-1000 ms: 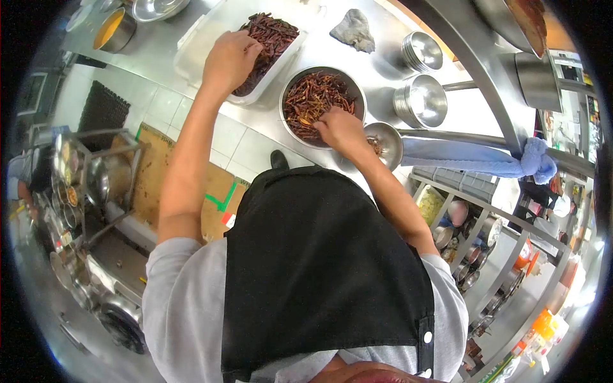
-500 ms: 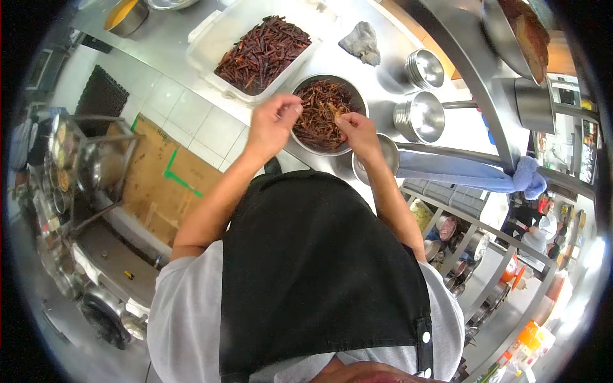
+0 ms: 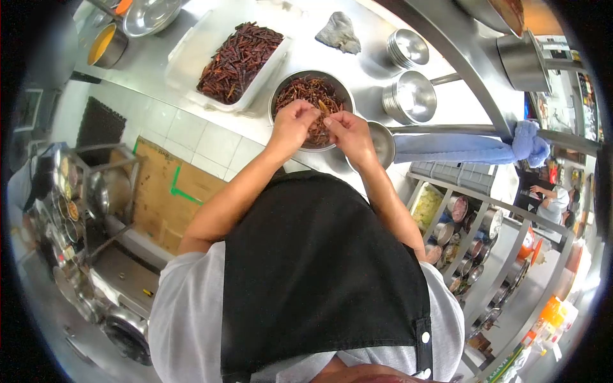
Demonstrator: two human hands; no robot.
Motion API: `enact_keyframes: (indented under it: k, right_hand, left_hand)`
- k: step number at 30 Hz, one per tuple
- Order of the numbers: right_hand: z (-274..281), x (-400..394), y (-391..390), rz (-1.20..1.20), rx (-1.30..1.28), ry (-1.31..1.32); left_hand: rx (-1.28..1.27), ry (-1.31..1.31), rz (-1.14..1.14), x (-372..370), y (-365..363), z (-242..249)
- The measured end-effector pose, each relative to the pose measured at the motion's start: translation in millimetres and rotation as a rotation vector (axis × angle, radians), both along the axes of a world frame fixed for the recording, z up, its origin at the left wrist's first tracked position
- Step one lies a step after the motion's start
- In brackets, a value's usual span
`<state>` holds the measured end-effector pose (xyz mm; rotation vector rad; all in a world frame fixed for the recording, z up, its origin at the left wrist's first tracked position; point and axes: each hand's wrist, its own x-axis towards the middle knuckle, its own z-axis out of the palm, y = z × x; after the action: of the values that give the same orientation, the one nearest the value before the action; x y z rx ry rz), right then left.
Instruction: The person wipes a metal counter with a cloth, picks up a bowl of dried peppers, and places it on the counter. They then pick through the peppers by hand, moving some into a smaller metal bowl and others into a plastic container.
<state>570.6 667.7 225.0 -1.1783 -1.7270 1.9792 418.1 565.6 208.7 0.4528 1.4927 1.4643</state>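
My left hand [image 3: 294, 129] and my right hand [image 3: 353, 134] are close together over a round metal bowl [image 3: 350, 96]. Thumb and fingers of each are pinched on what looks like a thin piece of dried chili [image 3: 322, 107], largely covered by the fingertips. Inside the bowl lie shredded dark red and orange-brown dried chilies [image 3: 306, 89]. Just beyond it to the left stands a white plastic tub [image 3: 175, 69] with a heap of dark red dried chilies [image 3: 240, 62]. An empty-looking metal bowl [image 3: 383, 145] sits beside my right wrist.
Stacked metal bowls [image 3: 418, 96] and a second stack [image 3: 408, 48] stand to the right. A grey cloth [image 3: 339, 33] lies at the back. A blue towel [image 3: 453, 148] hangs along a rail. A pot of yellow liquid [image 3: 108, 48] is at the far left. Another person [image 3: 552, 201] is at the right.
My left hand has moved right and in over the bowl, closing up to my right hand. The view has shifted, so the bench things appear further left.
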Motion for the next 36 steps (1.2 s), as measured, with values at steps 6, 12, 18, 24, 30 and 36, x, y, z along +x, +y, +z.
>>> enact_keyframes:
  k: [6,12,18,24,30,36]
  right_hand:
    - [0.3,7.7,4.9,-0.064,-0.448,0.169]
    - [3.9,3.5,7.0,0.036,-0.52,0.112]
    - [2.6,5.6,6.9,0.008,-0.466,0.079]
    - [-4.3,-2.1,2.5,-0.108,-0.276,0.096]
    - [-0.1,-1.9,-2.4,-0.06,-0.191,0.031]
    - [11.2,-2.0,-13.4,-0.027,0.009,-0.113]
  left_hand:
    - [0.076,-0.553,-0.048,-9.8,0.7,-2.0]
    - [0.061,-0.401,-0.035,-12.7,4.3,-4.0]
    - [0.127,-0.549,0.182,-26.1,0.7,-18.1]
    - [0.045,-0.461,0.102,-7.7,-7.1,-7.6]
    - [0.006,-0.302,0.117,2.9,-8.4,5.6]
    - [0.021,-0.237,0.101,15.3,-5.3,15.4]
